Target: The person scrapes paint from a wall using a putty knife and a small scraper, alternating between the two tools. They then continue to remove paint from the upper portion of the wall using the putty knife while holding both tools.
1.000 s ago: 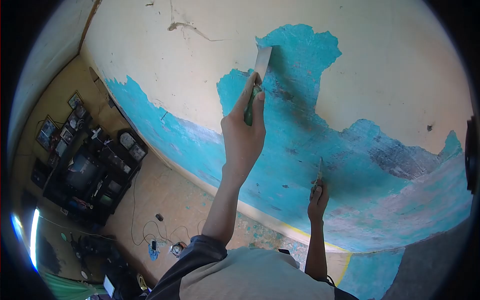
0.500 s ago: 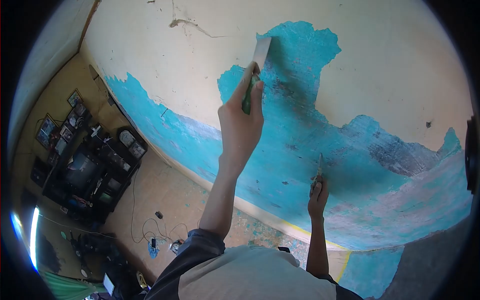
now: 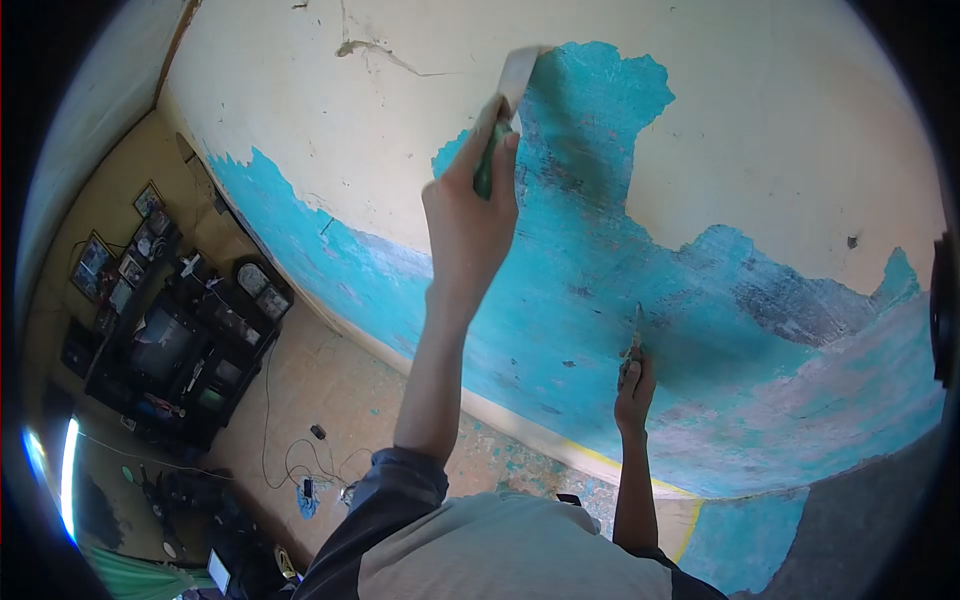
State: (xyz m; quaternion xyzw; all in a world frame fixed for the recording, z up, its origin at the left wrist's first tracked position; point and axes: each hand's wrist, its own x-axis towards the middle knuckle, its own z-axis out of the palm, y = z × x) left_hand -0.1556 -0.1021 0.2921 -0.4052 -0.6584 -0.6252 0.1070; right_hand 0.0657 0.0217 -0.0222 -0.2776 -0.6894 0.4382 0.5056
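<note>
My left hand (image 3: 472,205) is raised high and wrapped round the green handle of a wide metal scraper (image 3: 516,78). That blade lies against the wall at the left edge of an upper turquoise patch (image 3: 600,100), where cream paint (image 3: 400,110) borders it. Lower and to the right, my right hand (image 3: 635,385) is closed round a second, narrow tool (image 3: 636,335), whose thin tip points up in front of the turquoise wall. Whether that tip touches the wall I cannot tell.
A black shelf unit (image 3: 160,340) with a television and framed pictures stands at the left. Cables (image 3: 300,455) and paint flakes (image 3: 510,460) lie on the floor below the wall. A green curtain (image 3: 140,572) hangs at the lower left.
My left hand has moved up and slightly left with the scraper, whose blade now sits higher on the wall. My right hand has hardly moved.
</note>
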